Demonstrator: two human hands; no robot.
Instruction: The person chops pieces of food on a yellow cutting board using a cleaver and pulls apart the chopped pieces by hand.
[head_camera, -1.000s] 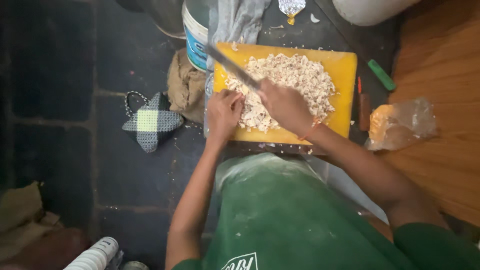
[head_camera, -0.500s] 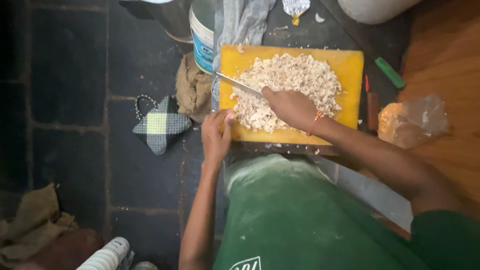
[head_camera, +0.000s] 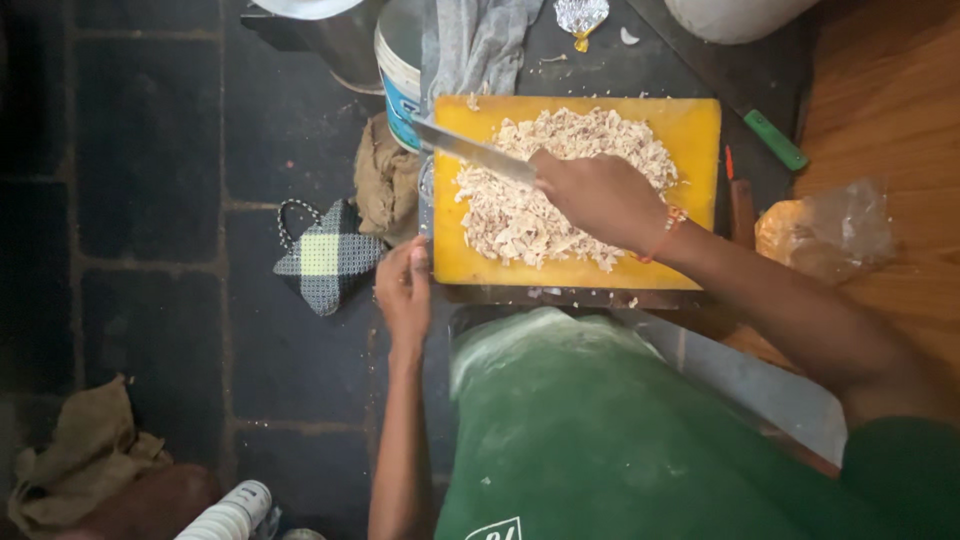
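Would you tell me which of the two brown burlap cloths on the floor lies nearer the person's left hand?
The burlap cloth beside the bucket lies nearer the left hand; the other burlap cloth lies at the bottom-left corner.

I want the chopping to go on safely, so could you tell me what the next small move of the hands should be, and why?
Probably bring the left hand back onto the shredded meat to steady it. That hand grips only the yellow board's left edge, while the right hand holds the knife angled over the pile, its blade tip past the board's left edge.
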